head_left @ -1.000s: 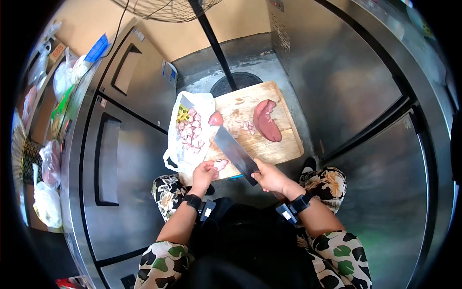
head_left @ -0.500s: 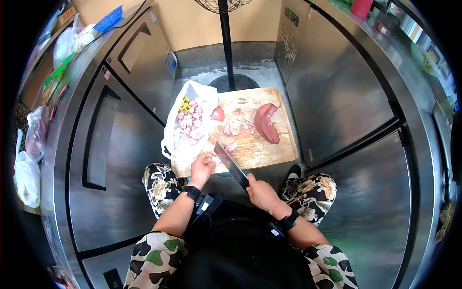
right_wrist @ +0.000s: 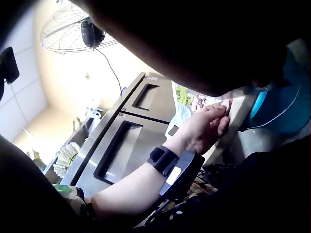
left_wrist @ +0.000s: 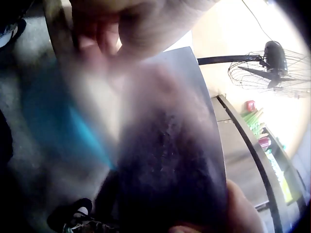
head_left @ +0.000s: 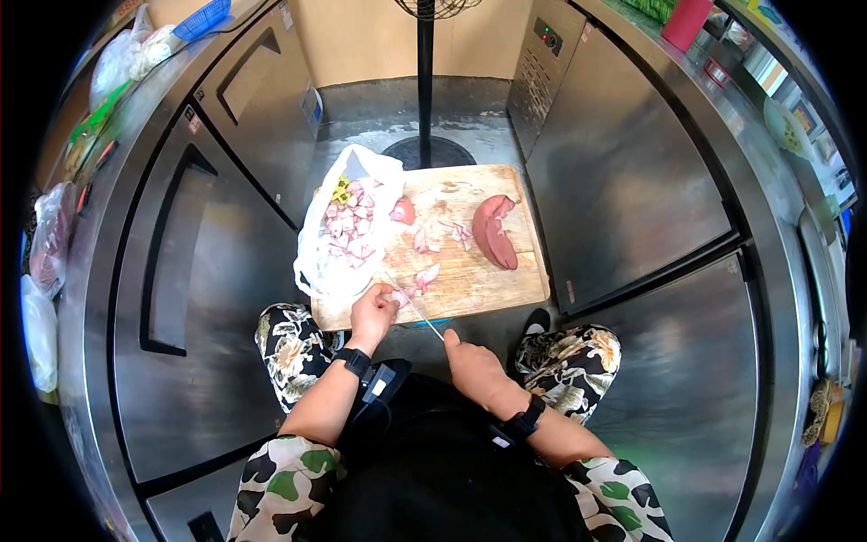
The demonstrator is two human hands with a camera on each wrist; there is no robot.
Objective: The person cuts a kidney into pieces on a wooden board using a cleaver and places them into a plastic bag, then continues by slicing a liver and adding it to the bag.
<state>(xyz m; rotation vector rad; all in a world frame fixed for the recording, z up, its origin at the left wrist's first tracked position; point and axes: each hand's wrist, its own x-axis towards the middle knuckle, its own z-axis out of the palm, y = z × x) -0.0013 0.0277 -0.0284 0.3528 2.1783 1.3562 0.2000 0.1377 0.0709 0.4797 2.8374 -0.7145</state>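
- Two hands are at the near side of one wooden cutting board (head_left: 488, 289), both occupied.
- The left hand (head_left: 373, 316), toward seven o'clock from the board's centre, has its thumb and fingers closed narrowly on one pale pink meat piece (head_left: 401, 297).
- The right hand (head_left: 483, 372), off the near edge toward five o'clock, is wrapped round the grip end of one knife (head_left: 421, 315).
- The knife's broad blade slants away toward eleven o'clock, edge-on in the head view, its tip end beside the left hand. It appears to touch the pinched piece, though the left wrist view is too blurred there to be certain.
- One pink cut strip (head_left: 427, 276) lies on the board at six o'clock, just beyond the blade.
- Two small groups of scraps lie further in: one group (head_left: 422, 241) near the centre toward nine o'clock, the other (head_left: 461, 236) toward two o'clock.
- One large dark-pink slab of meat (head_left: 495, 237) rests at three o'clock, well apart from both hands.
- One smaller reddish lump (head_left: 403, 211) sits toward ten o'clock, beside one open white plastic bag (head_left: 316, 237).
- That bag, at nine o'clock, holds many cut pink chunks (head_left: 350, 221), too crowded to count, and one yellow printed patch (head_left: 340, 190).
- One fan stand (head_left: 424, 81) rises beyond the board at twelve o'clock.
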